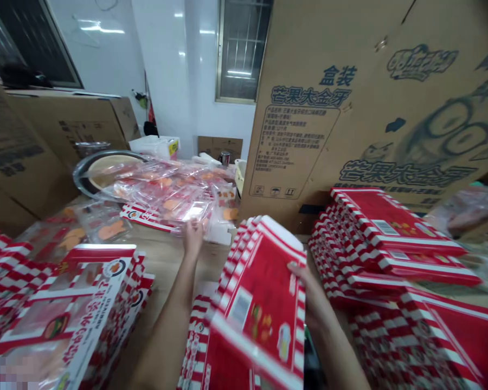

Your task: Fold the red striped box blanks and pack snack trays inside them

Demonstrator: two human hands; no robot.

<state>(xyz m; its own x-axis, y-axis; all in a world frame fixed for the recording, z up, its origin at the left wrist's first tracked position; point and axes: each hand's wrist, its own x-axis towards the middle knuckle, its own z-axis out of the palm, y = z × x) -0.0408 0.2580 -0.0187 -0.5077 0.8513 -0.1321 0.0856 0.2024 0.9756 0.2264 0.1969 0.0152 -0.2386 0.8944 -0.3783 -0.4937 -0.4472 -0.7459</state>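
Note:
My right hand (309,295) grips the right edge of a flat red-and-white striped carton (264,303), holding it tilted above the table near me. My left hand (193,235) is stretched far forward, its fingers at the edge of a heap of clear plastic snack packets (171,192) with orange contents. Its fingers are partly hidden, so whether it holds a packet is unclear. More flat cartons (236,254) stand stacked just behind the held one.
A fanned stack of flat red cartons (382,238) lies at right. Filled window boxes (77,309) are piled at left. Large brown cardboard boxes (350,103) rise behind, with others at left (32,141). A round metal basin (106,168) sits beyond the packets.

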